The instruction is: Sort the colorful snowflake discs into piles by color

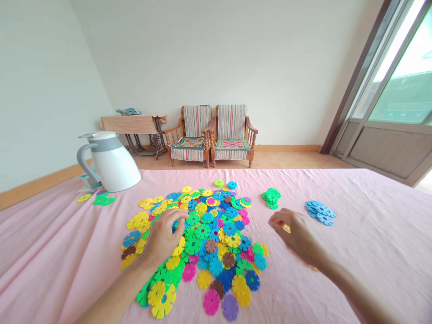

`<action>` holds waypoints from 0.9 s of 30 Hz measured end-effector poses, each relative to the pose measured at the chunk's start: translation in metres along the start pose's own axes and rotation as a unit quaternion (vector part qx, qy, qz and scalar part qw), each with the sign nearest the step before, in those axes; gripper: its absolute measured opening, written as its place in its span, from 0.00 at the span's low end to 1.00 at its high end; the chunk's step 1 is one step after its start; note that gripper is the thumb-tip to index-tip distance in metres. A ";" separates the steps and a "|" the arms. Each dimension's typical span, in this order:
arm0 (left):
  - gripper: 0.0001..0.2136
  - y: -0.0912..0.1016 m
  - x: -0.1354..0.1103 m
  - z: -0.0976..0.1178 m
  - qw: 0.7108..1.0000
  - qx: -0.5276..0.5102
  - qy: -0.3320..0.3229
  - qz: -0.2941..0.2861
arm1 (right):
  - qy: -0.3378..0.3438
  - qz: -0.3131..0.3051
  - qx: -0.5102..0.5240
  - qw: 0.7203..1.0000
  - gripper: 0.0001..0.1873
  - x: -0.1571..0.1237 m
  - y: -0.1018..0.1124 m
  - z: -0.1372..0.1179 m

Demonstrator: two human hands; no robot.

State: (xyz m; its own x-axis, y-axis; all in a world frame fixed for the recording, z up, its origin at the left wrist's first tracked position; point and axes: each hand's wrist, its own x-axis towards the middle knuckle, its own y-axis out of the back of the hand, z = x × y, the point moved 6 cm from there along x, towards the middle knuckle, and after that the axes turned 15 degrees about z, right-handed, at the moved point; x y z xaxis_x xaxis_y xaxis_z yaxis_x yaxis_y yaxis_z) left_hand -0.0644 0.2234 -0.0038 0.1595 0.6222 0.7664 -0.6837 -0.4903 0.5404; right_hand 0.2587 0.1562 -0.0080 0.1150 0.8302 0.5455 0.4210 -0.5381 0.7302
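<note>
My left hand (pixel 165 236) reaches over the left side of a loose heap of flower-shaped plastic discs (pixel 203 231). Its fingers bend forward and the thumb stands apart, with discs showing through the gap and nothing visibly held. To the right of the heap hovers my right hand (pixel 292 229), its fingers curled in and pressed together. A bit of a yellow disc (pixel 286 228) shows at its palm side; whether that is held or lies beneath, I cannot tell. Beyond that hand is a small pile of green discs (pixel 271 198); a pile of blue discs (pixel 320 212) lies to its right.
A white and grey jug (pixel 116 164) stands at the back left of the pink tablecloth (pixel 371 216). Beside it lie several green discs (pixel 104 200) and a yellow disc (pixel 84 197). Two wooden armchairs (pixel 231 130) and a cloth-covered sewing table (pixel 130 124) stand beyond.
</note>
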 end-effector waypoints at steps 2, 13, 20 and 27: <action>0.09 0.000 0.000 0.000 1.000 0.000 0.001 -0.001 | 0.043 -0.027 0.082 0.995 0.11 -0.006 -0.012 -0.032; 0.09 -0.001 0.000 -0.001 1.000 0.000 0.005 -0.002 | 0.107 -0.073 0.058 0.990 0.09 -0.024 -0.045 -0.085; 0.09 -0.001 -0.001 -0.002 1.000 -0.002 0.005 -0.005 | 0.173 -0.047 -0.011 0.984 0.14 -0.022 -0.039 -0.090; 0.09 0.000 -0.001 -0.001 1.000 -0.007 0.007 -0.004 | 0.009 -0.033 -0.009 0.999 0.13 0.000 -0.009 -0.014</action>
State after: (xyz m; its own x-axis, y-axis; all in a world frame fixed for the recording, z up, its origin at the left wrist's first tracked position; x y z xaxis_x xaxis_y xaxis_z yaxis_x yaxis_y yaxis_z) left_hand -0.0654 0.2235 -0.0053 0.1549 0.6347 0.7571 -0.6920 -0.4772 0.5417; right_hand 0.2424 0.1591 -0.0086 0.0720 0.8612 0.5031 0.4113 -0.4851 0.7717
